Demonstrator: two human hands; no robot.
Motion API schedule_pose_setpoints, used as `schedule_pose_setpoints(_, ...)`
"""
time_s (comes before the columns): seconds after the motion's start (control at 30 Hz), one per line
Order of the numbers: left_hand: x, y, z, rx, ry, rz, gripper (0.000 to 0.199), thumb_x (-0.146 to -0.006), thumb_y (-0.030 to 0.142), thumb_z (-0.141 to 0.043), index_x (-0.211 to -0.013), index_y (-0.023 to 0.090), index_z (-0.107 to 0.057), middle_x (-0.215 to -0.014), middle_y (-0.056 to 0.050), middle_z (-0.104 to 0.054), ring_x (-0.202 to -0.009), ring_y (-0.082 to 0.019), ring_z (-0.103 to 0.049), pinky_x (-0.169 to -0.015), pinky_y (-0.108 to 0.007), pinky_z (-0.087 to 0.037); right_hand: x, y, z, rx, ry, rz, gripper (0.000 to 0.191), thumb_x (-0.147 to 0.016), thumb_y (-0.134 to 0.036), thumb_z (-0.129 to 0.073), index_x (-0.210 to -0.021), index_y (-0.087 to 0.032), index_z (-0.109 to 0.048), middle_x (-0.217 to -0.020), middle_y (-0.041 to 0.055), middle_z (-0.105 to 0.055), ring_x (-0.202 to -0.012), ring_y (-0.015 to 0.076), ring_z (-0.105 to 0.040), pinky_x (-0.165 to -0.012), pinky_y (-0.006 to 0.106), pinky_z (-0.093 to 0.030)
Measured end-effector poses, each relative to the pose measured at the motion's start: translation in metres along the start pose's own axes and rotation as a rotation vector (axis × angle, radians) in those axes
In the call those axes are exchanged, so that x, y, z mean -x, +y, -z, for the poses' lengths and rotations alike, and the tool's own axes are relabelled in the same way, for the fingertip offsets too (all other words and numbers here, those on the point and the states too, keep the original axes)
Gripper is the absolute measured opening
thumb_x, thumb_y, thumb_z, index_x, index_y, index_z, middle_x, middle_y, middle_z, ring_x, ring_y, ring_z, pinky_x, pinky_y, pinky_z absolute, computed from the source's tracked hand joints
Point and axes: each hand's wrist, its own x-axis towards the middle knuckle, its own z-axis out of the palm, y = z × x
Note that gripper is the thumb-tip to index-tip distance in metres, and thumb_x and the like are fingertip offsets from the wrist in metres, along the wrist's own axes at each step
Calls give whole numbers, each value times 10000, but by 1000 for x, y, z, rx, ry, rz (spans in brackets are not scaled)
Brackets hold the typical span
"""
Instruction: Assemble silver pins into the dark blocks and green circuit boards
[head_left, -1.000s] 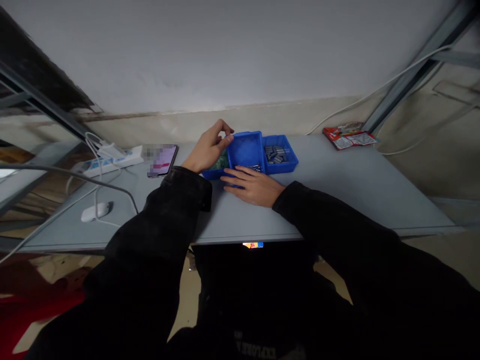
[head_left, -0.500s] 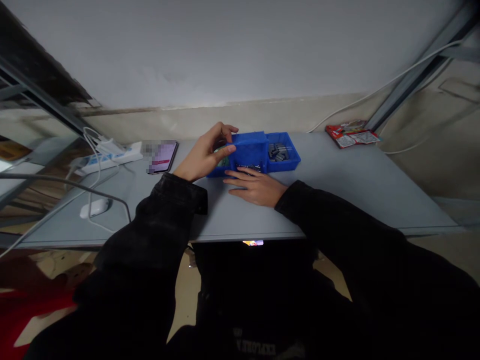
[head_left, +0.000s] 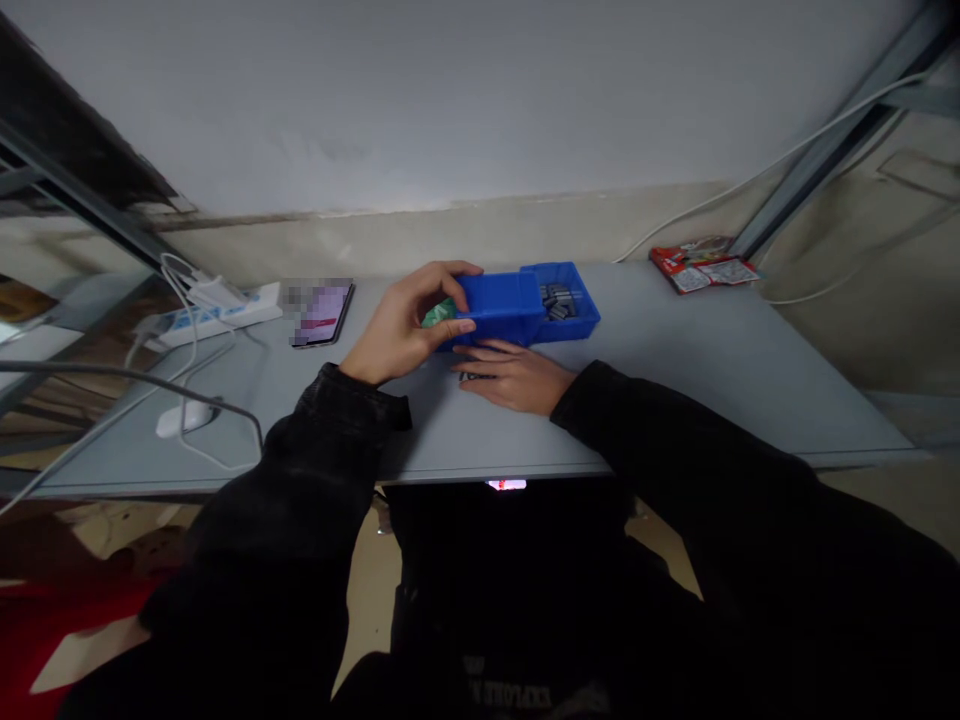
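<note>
Our left hand [head_left: 405, 325] pinches the middle blue bin [head_left: 501, 306] in its grip, now tipped toward us over the table [head_left: 712, 385]; small pieces [head_left: 475, 377] now show at our right hand [head_left: 521, 379], fingers loosely spread, so the bin seems to be emptying.

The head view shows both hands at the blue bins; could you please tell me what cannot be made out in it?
In the head view:
Inside of the tipped blue bin: turned away from the camera.
Small pieces: mostly hidden by the right hand.
Green contents: partly hidden by the left hand.
Print on the red packet: too small.
</note>
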Motion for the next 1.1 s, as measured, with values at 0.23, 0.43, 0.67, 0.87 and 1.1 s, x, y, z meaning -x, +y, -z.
schedule_pose_setpoints(0.23, 9, 7, -7, -190, 67, -106, 283, -894, 450, -755, -883, 195, -633, -1343, -114, -675, -1242, -267, -643, -1082, -448, -521, 1, 2, 1, -126, -51, -40, 340, -1062, -215, -474, -1330, -187, -681, -1426, 90, -643, -1401, 219, -541, -1212, 459, -402)
schedule_pose_setpoints(0.43, -2, -4, -11, -160, 243, -66, 353, -933, 550, -678, -954, 209, -590, -1367, -120, -646, -1285, -261, -617, -1069, -440, -532, 4, 3, -2, -177, -13, -72, 336, -1073, -272, -480, -1332, -196, -680, -1411, 77, -655, -1360, 230, -582, -1170, 459, -451)
schedule_pose_setpoints(0.67, -49, -49, -5, -72, 416, 93, 365, -959, 553, -632, -1036, 204, -562, -1228, -96, -688, -1159, -230, -667, -973, -402, -571, 4, -3, 1, -192, 173, -73, 278, -1061, -281, -500, -1162, -174, -736, -1176, 72, -765, -1125, 209, -695, -1008, 401, -531)
schedule_pose_setpoints(0.87, -82, -90, -10, -66, 454, 225, 244, -940, 424, -676, -974, 196, -598, -1051, -70, -694, -1052, -226, -672, -918, -392, -584, 4, 6, 24, -66, 384, -260, 260, -1030, -278, -516, -879, -190, -708, -821, 51, -729, -774, 195, -620, -774, 379, -458)
schedule_pose_setpoints(1.1, -98, -116, -19, -270, 396, 403, 102, -910, 254, -661, -916, 173, -599, -973, -85, -692, -1033, -267, -667, -1038, -505, -508, 18, 38, 39, -1, 592, -631, 305, -1019, -334, -494, -770, -214, -622, -745, 27, -676, -744, 204, -567, -789, 385, -387)
